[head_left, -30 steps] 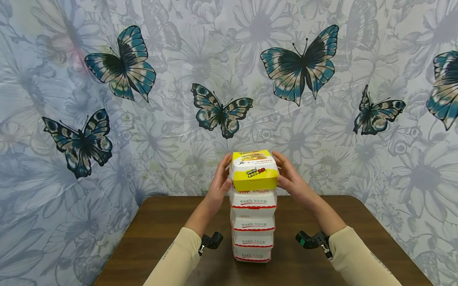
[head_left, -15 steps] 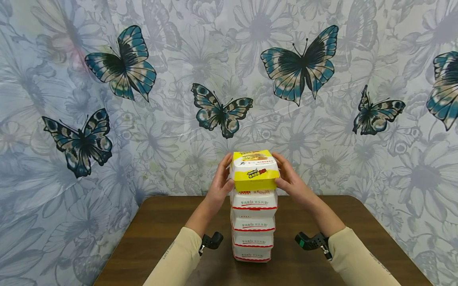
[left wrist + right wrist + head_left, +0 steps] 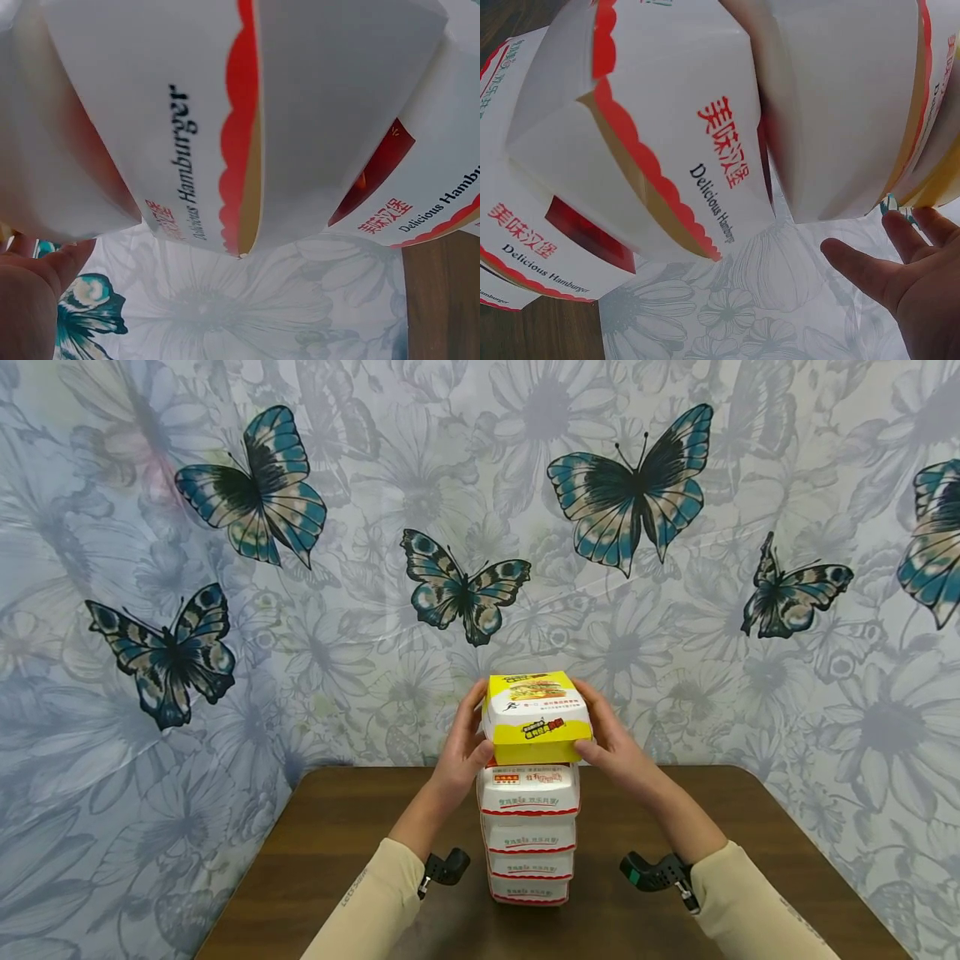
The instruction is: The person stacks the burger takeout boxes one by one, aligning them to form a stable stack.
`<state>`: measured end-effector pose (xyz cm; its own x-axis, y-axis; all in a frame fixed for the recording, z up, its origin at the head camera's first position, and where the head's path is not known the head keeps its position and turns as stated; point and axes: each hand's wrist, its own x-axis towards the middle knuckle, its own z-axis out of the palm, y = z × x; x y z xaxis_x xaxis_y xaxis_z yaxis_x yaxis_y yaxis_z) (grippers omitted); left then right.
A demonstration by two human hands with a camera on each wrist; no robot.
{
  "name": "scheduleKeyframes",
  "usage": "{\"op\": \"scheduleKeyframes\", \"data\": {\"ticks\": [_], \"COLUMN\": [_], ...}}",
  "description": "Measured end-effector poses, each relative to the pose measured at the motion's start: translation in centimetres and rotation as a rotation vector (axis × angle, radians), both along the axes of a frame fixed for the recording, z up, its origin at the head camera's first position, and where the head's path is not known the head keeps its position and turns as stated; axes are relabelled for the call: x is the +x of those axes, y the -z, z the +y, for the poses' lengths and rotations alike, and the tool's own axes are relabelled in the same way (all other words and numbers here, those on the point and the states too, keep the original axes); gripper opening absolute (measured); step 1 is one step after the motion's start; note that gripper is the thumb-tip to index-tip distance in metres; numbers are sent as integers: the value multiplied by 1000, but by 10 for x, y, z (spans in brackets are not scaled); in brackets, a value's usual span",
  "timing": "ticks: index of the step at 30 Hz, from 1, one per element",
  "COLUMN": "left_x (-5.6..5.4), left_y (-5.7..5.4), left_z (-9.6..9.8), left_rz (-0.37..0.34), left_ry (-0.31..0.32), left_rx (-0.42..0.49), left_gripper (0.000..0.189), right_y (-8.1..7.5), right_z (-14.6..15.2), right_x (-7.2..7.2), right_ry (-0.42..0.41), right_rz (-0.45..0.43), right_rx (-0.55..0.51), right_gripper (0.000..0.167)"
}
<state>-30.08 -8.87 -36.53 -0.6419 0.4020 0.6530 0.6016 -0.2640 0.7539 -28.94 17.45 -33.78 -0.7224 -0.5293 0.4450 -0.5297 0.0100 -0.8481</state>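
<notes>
A yellow and white burger box (image 3: pixel 536 718) with a burger printed on its lid tops a tall stack of white burger boxes (image 3: pixel 531 842). My left hand (image 3: pixel 463 743) holds its left side, thumb at the front corner and fingers along the side. On the other side my right hand (image 3: pixel 617 739) grips it the same way, thumb tip at the front right corner. Just beneath, the uppermost white box (image 3: pixel 528 789) sticks out toward me and to the left. Both wrist views show the white boxes' red scalloped edges and "Delicious Hamburger" print; the far fingers are partly hidden.
The stack stands on a dark brown wooden table (image 3: pixel 337 852). Behind it hangs a flowered wall covering (image 3: pixel 360 635) with blue butterflies. Black wrist cameras stick inward from both sleeves, one left (image 3: pixel 446 866) and one right (image 3: pixel 645 871), either side of the stack.
The yellow box has shifted slightly right, with my right thumb now on its front corner. The white box below has come forward and left, showing more of its face.
</notes>
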Motion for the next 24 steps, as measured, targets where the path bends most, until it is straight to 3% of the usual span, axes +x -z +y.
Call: {"op": "scheduleKeyframes", "data": {"ticks": [13, 24], "left_x": [2, 7], "left_y": [0, 8], "left_z": [5, 13], "left_rz": [38, 10], "left_ry": [7, 39], "left_rx": [59, 68], "left_gripper": [89, 89], "right_y": [-2, 6], "right_z": [-2, -4], "right_x": [2, 4], "right_ry": [-32, -18], "right_rz": [6, -50], "right_rx": [-48, -76], "right_gripper": [78, 91]}}
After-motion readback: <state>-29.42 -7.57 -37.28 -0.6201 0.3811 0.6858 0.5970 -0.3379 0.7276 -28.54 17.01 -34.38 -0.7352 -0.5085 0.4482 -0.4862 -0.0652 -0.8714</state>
